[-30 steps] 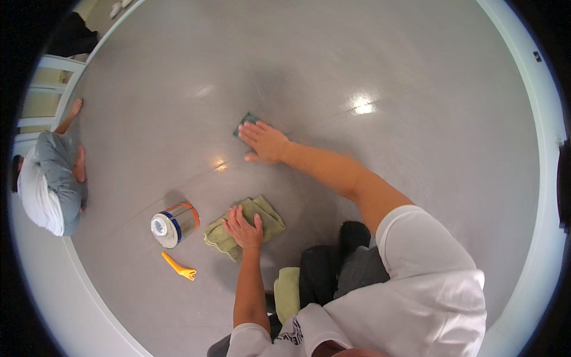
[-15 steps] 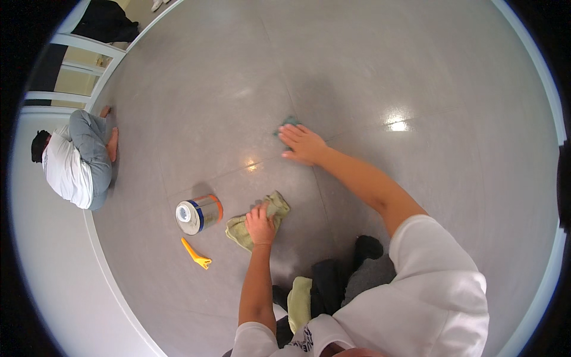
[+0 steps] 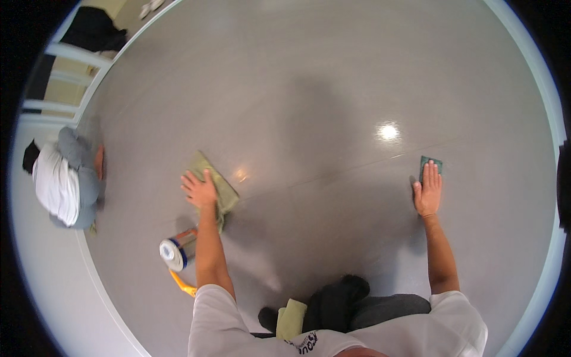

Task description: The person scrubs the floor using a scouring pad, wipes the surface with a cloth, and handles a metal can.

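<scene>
My left hand (image 3: 201, 189) lies with its fingers spread on an olive-green cloth (image 3: 223, 193), which is flattened on the grey floor. Well over to the right, my right hand (image 3: 429, 193) is flat, fingers stretched out, on top of a dark green scouring pad (image 3: 426, 161). The pad touches the floor, and part of it is hidden under the fingers. Beside my left forearm stands a metal can (image 3: 182, 247) with a blue band and a pale round cap, partly covered by the arm. Close to the can is a yellow plastic tool (image 3: 182, 284); my arm hides one end.
A second green cloth (image 3: 290, 319) rests by my legs. Another person (image 3: 65, 178) crouches at the left wall, near a white-framed opening (image 3: 71, 55). The glossy grey floor (image 3: 339, 53) has thin seams, and a white skirting edge (image 3: 540, 89) borders it on the right.
My right hand and the scouring pad have moved far to the right and nearer to me. My left hand has taken its cloth forward and left, spreading the cloth out.
</scene>
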Demonstrator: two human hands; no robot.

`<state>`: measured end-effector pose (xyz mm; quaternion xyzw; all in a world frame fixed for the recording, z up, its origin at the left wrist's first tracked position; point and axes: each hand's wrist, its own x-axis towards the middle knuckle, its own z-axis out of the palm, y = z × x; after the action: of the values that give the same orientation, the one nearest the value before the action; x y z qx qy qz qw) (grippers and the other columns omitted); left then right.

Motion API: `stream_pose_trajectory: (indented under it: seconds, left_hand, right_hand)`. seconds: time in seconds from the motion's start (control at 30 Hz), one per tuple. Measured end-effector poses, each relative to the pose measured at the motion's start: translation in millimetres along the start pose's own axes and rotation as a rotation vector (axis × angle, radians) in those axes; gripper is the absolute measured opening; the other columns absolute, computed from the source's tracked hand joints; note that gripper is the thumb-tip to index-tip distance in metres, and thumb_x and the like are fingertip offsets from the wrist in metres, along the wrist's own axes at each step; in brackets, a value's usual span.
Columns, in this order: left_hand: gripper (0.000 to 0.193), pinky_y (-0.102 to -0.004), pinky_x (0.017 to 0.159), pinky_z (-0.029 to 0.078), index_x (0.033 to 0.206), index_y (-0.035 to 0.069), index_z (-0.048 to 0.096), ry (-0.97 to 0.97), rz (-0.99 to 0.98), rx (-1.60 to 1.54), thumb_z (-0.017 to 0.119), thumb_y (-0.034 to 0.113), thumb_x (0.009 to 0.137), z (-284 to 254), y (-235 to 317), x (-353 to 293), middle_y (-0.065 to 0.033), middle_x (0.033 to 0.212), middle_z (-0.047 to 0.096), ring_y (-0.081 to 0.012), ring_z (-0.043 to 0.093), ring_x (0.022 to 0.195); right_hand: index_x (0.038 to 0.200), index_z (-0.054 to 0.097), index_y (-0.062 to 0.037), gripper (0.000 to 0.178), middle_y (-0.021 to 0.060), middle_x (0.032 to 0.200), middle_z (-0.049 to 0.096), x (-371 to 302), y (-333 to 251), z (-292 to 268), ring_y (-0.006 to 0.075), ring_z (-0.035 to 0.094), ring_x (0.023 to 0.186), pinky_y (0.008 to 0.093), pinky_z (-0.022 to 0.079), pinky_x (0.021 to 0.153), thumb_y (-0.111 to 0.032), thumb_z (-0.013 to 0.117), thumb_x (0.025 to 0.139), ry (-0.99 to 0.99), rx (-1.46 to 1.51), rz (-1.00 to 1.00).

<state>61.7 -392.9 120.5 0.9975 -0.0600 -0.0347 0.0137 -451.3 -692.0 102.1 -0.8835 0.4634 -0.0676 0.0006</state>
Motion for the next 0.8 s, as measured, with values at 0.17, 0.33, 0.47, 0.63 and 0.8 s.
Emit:
stream_pose_trajectory:
  seconds: [0.17,0.33,0.47,0.63,0.8]
  left_hand:
    - [0.075,-0.0533,0.103,0.011,0.139,0.014,0.013,0.017,-0.037,-0.064,0.032,0.059,0.082,-9,150,25,-0.0090,0.144,0.012,-0.0355,0.012,0.130]
    - [0.063,-0.0472,0.104,0.016,0.134,0.014,0.027,-0.004,0.987,0.003,0.044,0.045,0.082,-1,275,-99,-0.0078,0.138,0.029,-0.0313,0.021,0.128]
    - [0.056,-0.0466,0.105,0.013,0.133,0.018,0.031,-0.215,1.506,-0.014,0.049,0.031,0.082,5,191,-131,-0.0031,0.136,0.033,-0.0277,0.022,0.129]
    - [0.060,-0.0454,0.104,0.015,0.137,0.008,0.014,-0.019,0.711,0.016,0.037,0.033,0.088,4,115,35,-0.0117,0.141,0.021,-0.0353,0.019,0.128]
    - [0.069,-0.0511,0.104,0.010,0.139,0.012,0.011,0.042,0.382,0.109,0.020,0.056,0.087,0,312,31,-0.0078,0.144,0.013,-0.0353,0.013,0.130]
  right_hand:
    - [0.133,0.027,-0.0038,0.059,0.0119,0.140,0.023,1,2,-5,0.0278,0.019,0.130,0.0420,0.016,0.105,-0.044,0.027,0.089,-0.025,0.012,0.013]
    - [0.133,0.027,-0.0033,0.058,0.0124,0.140,0.023,3,1,-9,0.0280,0.019,0.130,0.0426,0.016,0.105,-0.042,0.028,0.090,-0.046,0.095,0.014]
    - [0.133,0.027,-0.0030,0.059,0.0124,0.140,0.023,-2,12,-8,0.0278,0.019,0.130,0.0424,0.016,0.105,-0.041,0.033,0.088,-0.085,0.057,0.021]
    - [0.132,0.027,-0.0030,0.061,0.0117,0.140,0.023,8,-9,-12,0.0269,0.018,0.131,0.0420,0.015,0.105,-0.040,0.039,0.086,-0.157,0.125,0.085]
    - [0.131,0.031,-0.0037,0.059,0.0107,0.140,0.024,6,-4,-19,0.0249,0.018,0.131,0.0407,0.016,0.105,-0.038,0.044,0.084,-0.135,0.174,0.096]
